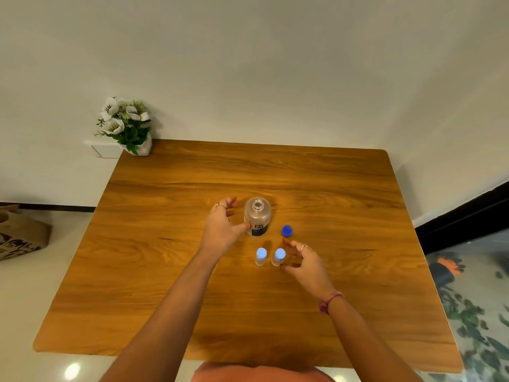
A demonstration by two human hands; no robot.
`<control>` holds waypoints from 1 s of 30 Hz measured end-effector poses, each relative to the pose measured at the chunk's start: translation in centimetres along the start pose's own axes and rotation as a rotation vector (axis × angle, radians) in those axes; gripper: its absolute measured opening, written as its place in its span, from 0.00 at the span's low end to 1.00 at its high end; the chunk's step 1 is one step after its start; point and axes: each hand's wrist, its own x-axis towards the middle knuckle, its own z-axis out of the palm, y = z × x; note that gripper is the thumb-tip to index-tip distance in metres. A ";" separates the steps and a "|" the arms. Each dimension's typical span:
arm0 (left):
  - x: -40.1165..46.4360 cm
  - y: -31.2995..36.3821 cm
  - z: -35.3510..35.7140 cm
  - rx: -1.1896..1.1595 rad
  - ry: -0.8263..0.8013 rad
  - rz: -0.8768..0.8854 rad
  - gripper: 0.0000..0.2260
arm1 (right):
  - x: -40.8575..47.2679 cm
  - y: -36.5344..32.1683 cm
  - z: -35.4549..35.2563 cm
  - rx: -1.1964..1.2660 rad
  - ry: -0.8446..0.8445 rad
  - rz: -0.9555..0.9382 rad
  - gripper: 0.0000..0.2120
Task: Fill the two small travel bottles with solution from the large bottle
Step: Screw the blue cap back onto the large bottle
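The large bottle [257, 216] stands upright near the middle of the wooden table [165, 271], its neck uncapped and open, a dark label on the side facing the camera. Its blue cap [287, 231] lies on the table just to the right of it, apart from the bottle. In front of the large bottle stand the two small travel bottles, the left small bottle [261, 256] and the right small bottle [278, 256], side by side and close together, both upright and both with pale blue caps on. The left hand [223, 224] is beside the large bottle on its left, its grip spread with relaxed fingers; the thumb tip touches or nearly touches the bottle's lower side, and the fingers do not wrap round it. The right hand [304, 261] hovers just right of the right small bottle, below the blue cap, fingers loosely spread and holding nothing; a ring shows on one finger and a pink band on the wrist. At the table's far left corner stands a white pot of white flowers [124, 125] against the wall. A brown paper bag [20, 235] sits on the floor to the left.
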 end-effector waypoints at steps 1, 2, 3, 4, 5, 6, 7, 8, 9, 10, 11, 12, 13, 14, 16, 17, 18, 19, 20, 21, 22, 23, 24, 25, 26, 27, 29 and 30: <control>0.3 -0.3 0.2 0.019 -0.027 -0.017 0.36 | 0.4 0.2 -0.4 -0.034 -0.013 -0.001 0.30; 0.6 -0.6 0.4 0.035 -0.055 -0.034 0.38 | 0.8 0.4 -0.9 -0.071 -0.005 -0.002 0.30; 0.9 -1.0 0.5 0.048 -0.080 -0.045 0.40 | 1.2 0.6 -1.3 -0.103 0.018 -0.003 0.29; 1.2 -1.3 0.8 0.056 -0.103 -0.048 0.42 | 1.8 0.8 -1.7 -0.122 0.048 -0.007 0.28; 1.5 -1.6 1.1 0.061 -0.123 -0.050 0.44 | 2.4 1.0 -2.1 -0.132 0.075 -0.013 0.27; 1.7 -1.8 1.4 0.061 -0.140 -0.055 0.45 | 3.1 1.2 -2.4 -0.135 0.096 -0.018 0.26; 1.9 -2.1 1.7 0.057 -0.154 -0.060 0.47 | 3.7 1.4 -2.6 -0.139 0.110 -0.018 0.25; 2.0 -2.3 2.1 0.048 -0.166 -0.061 0.48 | 4.3 1.5 -2.7 -0.141 0.120 -0.017 0.24; 2.2 -2.5 2.4 0.037 -0.177 -0.059 0.50 | 4.9 1.6 -2.8 -0.146 0.120 -0.014 0.24; 2.4 -2.7 2.7 0.023 -0.184 -0.054 0.51 | 5.6 1.6 -2.7 -0.165 0.113 -0.011 0.24; 2.6 -2.9 3.0 0.008 -0.189 -0.049 0.51 | 6.1 1.6 -2.5 -0.198 0.099 -0.006 0.25; 2.7 -3.0 3.2 -0.003 -0.189 -0.048 0.52 | 6.6 1.5 -2.3 -0.223 0.085 -0.001 0.25; 2.8 -3.1 3.5 -0.010 -0.184 -0.051 0.52 | 6.9 1.3 -2.1 -0.230 0.075 0.001 0.26; 3.0 -3.3 3.8 -0.016 -0.177 -0.056 0.52 | 7.3 1.2 -1.8 -0.228 0.070 -0.004 0.26; 3.3 -3.4 4.3 -0.028 -0.168 -0.060 0.51 | 7.9 0.9 -1.4 -0.237 0.067 -0.021 0.26; 3.4 -3.6 4.6 -0.030 -0.163 -0.053 0.50 | 8.1 0.9 -1.2 -0.260 0.067 -0.031 0.25; 3.4 -3.5 4.8 -0.033 -0.158 -0.039 0.47 | 8.2 1.0 -1.0 -0.285 0.070 -0.041 0.24; 3.4 -3.5 4.9 -0.044 -0.151 -0.029 0.44 | 8.4 1.1 -0.9 -0.301 0.076 -0.049 0.22; 3.3 -3.6 5.0 -0.061 -0.143 -0.022 0.40 | 8.5 1.3 -0.7 -0.304 0.085 -0.054 0.21; 3.3 -3.7 5.1 -0.081 -0.136 -0.022 0.38 | 8.6 1.3 -0.7 -0.292 0.093 -0.057 0.20; 3.3 -3.8 5.2 -0.102 -0.131 -0.029 0.37 | 8.6 1.4 -0.6 -0.268 0.099 -0.055 0.19; 3.2 -4.0 5.3 -0.121 -0.123 -0.034 0.36 | 8.5 1.3 -0.7 -0.236 0.108 -0.052 0.19; 3.2 -4.2 5.3 -0.136 -0.114 -0.037 0.36 | 8.5 1.3 -0.7 -0.202 0.117 -0.045 0.19; 3.2 -4.3 5.3 -0.148 -0.108 -0.036 0.35 | 8.4 1.2 -0.8 -0.173 0.128 -0.034 0.19; 3.1 -4.3 5.3 -0.159 -0.104 -0.031 0.35 | 8.3 1.1 -0.9 -0.149 0.141 -0.022 0.19; 3.1 -4.1 5.3 -0.170 -0.101 -0.024 0.35 | 8.1 1.0 -1.1 -0.121 0.154 -0.012 0.19; 3.2 -3.7 5.0 -0.188 -0.102 -0.011 0.35 | 7.9 0.8 -1.6 -0.026 0.174 0.001 0.19; 3.2 -3.3 4.9 -0.196 -0.105 0.001 0.35 | 7.7 0.6 -1.9 0.033 0.179 0.000 0.19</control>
